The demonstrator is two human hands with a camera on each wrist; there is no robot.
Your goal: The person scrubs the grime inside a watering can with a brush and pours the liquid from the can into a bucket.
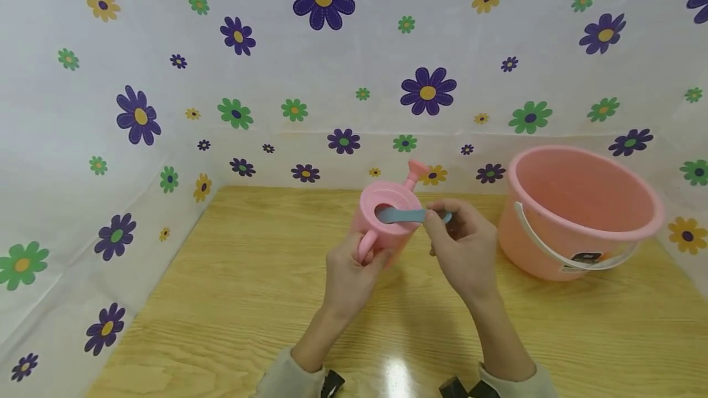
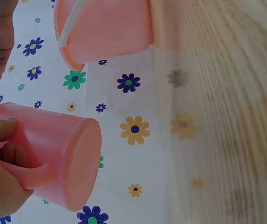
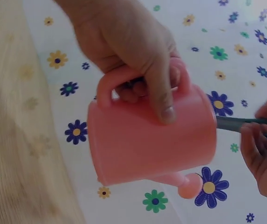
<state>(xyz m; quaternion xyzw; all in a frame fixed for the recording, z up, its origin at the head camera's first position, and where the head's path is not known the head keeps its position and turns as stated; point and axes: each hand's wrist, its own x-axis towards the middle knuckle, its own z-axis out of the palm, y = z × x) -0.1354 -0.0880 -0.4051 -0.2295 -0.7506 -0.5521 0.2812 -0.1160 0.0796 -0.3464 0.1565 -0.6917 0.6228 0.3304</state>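
Pink watering can [image 1: 394,238] is at mid-frame, fingers of the left hand [image 1: 350,275] curled round its handle [image 1: 366,245]. Right hand [image 1: 466,253] pinches a blue tool [image 1: 409,216] in its opening; a loosened left grip could tip it.

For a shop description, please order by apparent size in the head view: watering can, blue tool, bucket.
1. bucket, clearly largest
2. watering can
3. blue tool, smallest; its end inside the can is hidden
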